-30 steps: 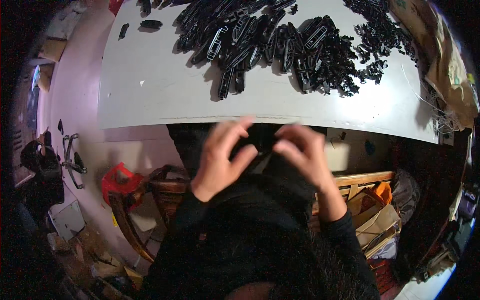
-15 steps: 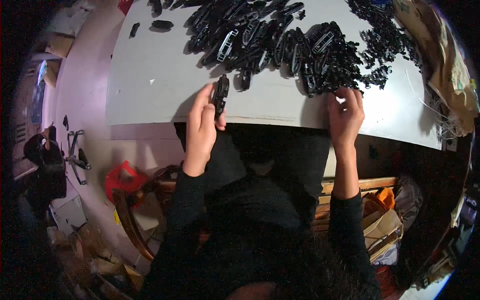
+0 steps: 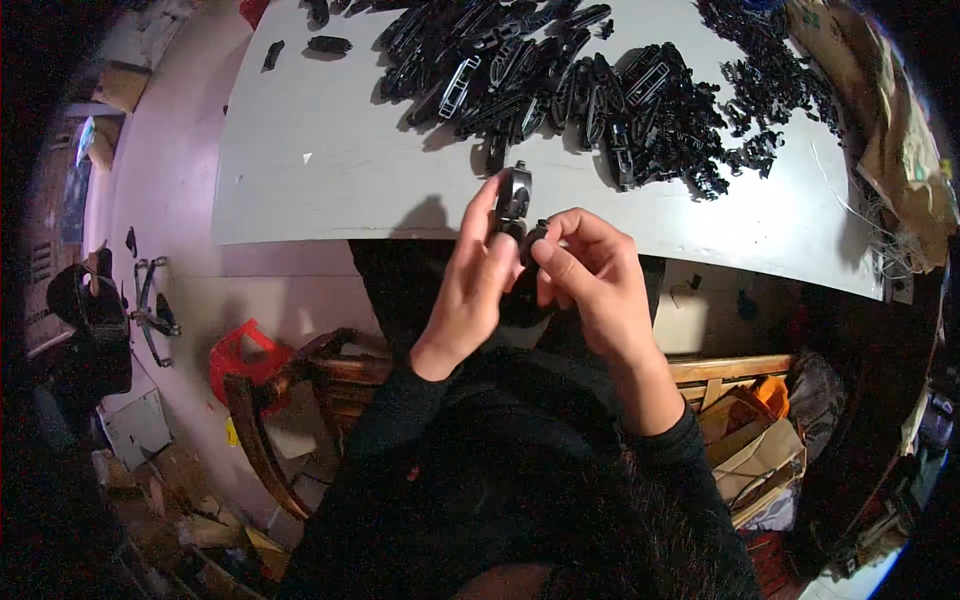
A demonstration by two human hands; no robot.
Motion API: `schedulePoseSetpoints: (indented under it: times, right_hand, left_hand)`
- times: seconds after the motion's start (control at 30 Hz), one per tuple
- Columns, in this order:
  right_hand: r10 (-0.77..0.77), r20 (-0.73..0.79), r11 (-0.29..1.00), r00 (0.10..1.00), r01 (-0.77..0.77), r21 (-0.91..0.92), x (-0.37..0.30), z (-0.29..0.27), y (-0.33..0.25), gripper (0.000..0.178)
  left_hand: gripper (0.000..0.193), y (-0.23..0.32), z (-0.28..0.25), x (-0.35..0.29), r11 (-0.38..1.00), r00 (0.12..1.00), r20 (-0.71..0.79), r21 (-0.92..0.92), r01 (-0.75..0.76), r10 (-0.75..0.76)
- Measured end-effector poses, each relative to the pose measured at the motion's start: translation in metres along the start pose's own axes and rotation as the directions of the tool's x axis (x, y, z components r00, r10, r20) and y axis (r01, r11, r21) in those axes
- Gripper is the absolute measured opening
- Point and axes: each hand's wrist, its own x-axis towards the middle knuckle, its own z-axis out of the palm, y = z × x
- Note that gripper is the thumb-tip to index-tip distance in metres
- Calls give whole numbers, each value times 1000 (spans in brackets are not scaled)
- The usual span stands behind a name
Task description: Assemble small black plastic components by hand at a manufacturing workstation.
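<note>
We have our left hand [image 3: 465,300] wrapped round a long black part [image 3: 517,195], the thumb pressed over its near end and the fingers along its left side. Our right hand [image 3: 605,285] is just beside it, thumb and fingertips pinching a small dark piece [image 3: 538,238] close against the near end of the long part; whether the two are joined we cannot tell, as our fingers cover the meeting place. The long part points away from us, above the near edge of the bench [image 3: 340,195].

Half a second ago our hands were well apart: the left held the long part farther left, and the right was at the near edge of the heap of small parts [image 3: 670,130]. Now both have come together in the middle, and that edge of the heap shows uncovered. A second ago both hands were blurred, in front of our body, with the fingers curled.

The pile of long parts [image 3: 500,80] lies on the far middle of the bench. At its near left end one part sticks out where two lay side by side a second ago. Two loose black pieces [image 3: 329,45] at the far left and a white scrap [image 3: 307,158] nearer us lie as they did. At the far right a brown sack [image 3: 895,140] stands beside more small bits [image 3: 775,90].
</note>
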Motion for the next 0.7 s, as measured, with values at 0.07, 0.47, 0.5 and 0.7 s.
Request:
schedulePoseSetpoints:
  times: [0.07,0.47,0.5,0.7]
  right_hand:
    - [-9,-22,999,1000,8,-38,0,-1,6,10]
    - [53,-38,998,998,-53,-14,-13,-16,21,13]
    - [41,-45,999,998,-42,-31,-15,-20,28,14]
    - [-117,-33,790,993,73,-609,-19,-55,22,22]
  left_hand:
    - [54,-6,6,2,959,969,75,140,-245,237]
    - [49,-10,11,-17,986,984,143,117,-120,102]
    - [50,-13,9,-15,958,965,224,215,-189,140]
    - [18,-7,-17,27,694,961,81,676,-247,263]
